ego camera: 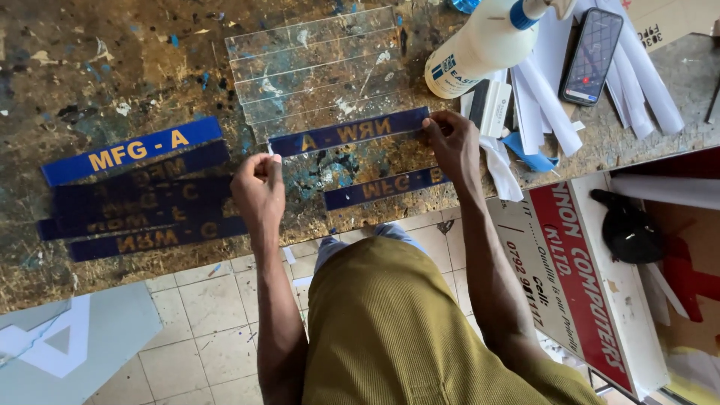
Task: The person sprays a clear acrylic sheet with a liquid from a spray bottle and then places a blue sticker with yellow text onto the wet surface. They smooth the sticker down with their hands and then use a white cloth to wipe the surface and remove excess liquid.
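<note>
A long dark blue label strip [349, 132] with gold lettering lies over the lowest of several clear acrylic strips [315, 67] on a stained workbench. My left hand [259, 184] pinches the strip's left end. My right hand [450, 142] pinches its right end. A second blue strip [384, 187] lies just below, near the bench edge. To the left sits a stack of several more blue lettered strips [135, 195].
A white spray bottle [487, 41], a phone [592, 56], a blue squeegee [529, 154] and white paper backing strips [540, 97] lie at the upper right. A red and white sign board [577, 285] leans at the right. A grey panel [75, 345] rests on the tiled floor.
</note>
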